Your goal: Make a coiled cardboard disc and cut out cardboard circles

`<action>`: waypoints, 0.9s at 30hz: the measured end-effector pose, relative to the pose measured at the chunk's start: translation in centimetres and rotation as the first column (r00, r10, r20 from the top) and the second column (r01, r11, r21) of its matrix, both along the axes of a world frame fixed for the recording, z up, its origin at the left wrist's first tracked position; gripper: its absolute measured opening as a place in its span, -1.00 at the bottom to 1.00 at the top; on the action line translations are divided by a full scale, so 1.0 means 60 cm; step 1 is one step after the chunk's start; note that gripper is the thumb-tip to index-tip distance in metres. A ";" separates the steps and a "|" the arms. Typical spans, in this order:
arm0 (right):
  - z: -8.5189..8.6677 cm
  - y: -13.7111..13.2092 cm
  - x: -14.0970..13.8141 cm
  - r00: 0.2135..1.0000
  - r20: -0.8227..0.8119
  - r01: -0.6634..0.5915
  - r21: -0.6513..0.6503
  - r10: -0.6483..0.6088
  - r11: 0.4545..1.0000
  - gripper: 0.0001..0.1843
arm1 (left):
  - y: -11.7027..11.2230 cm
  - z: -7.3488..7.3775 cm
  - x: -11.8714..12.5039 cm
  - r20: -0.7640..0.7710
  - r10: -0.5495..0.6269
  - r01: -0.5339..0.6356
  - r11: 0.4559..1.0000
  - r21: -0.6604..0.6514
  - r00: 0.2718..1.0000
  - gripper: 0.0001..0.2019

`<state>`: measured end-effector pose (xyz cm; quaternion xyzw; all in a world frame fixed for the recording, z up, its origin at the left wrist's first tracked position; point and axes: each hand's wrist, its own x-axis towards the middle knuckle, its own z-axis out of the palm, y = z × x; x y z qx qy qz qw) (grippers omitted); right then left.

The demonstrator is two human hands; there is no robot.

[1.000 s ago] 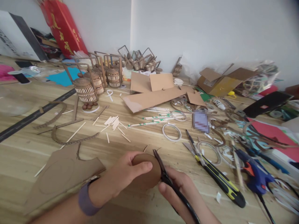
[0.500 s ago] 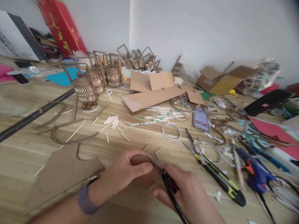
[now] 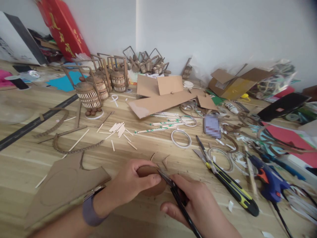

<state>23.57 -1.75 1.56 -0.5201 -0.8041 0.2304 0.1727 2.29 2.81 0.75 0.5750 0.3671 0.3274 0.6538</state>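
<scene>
My left hand (image 3: 135, 181) grips a round piece of brown cardboard (image 3: 155, 190) between thumb and fingers, low in the middle of the head view. In my right hand (image 3: 195, 198) is a pair of black-handled scissors (image 3: 179, 201), their blades meeting the cardboard's edge beside my left thumb. Thin cardboard trimmings (image 3: 165, 161) lie just beyond the blades. By my left forearm rests a larger cardboard sheet (image 3: 66, 185) with a circle drawn on it and a curved bite out of one edge.
Several small lidded baskets (image 3: 88, 94) stand at the back left. Short sticks (image 3: 120, 129), a tape roll (image 3: 181, 138) and cardboard pieces (image 3: 158, 100) lie across the middle. To the right are a yellow-black utility knife (image 3: 230, 185), a blue glue gun (image 3: 269, 180) and a phone (image 3: 212, 126).
The scissors and both hands keep nearly the same place. The cardboard piece has turned slightly in my left hand, its rounded lower edge now showing more clearly. The view has shifted a little.
</scene>
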 end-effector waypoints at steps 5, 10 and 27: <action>-0.005 -0.001 -0.002 0.999 -0.050 -0.002 0.024 0.003 1.000 -0.41 | -0.002 -0.013 -0.004 -0.018 0.024 -0.024 0.999 -0.032 1.000 -0.73; -0.008 0.000 -0.008 0.996 -0.085 0.012 0.104 -0.003 0.994 -0.34 | -0.003 -0.015 -0.004 -0.026 0.022 -0.023 0.999 -0.035 0.999 -0.74; -0.014 0.001 -0.008 0.999 -0.052 0.013 0.201 -0.003 0.980 -0.31 | -0.002 -0.009 -0.004 -0.047 0.015 -0.015 1.000 -0.017 0.999 -0.82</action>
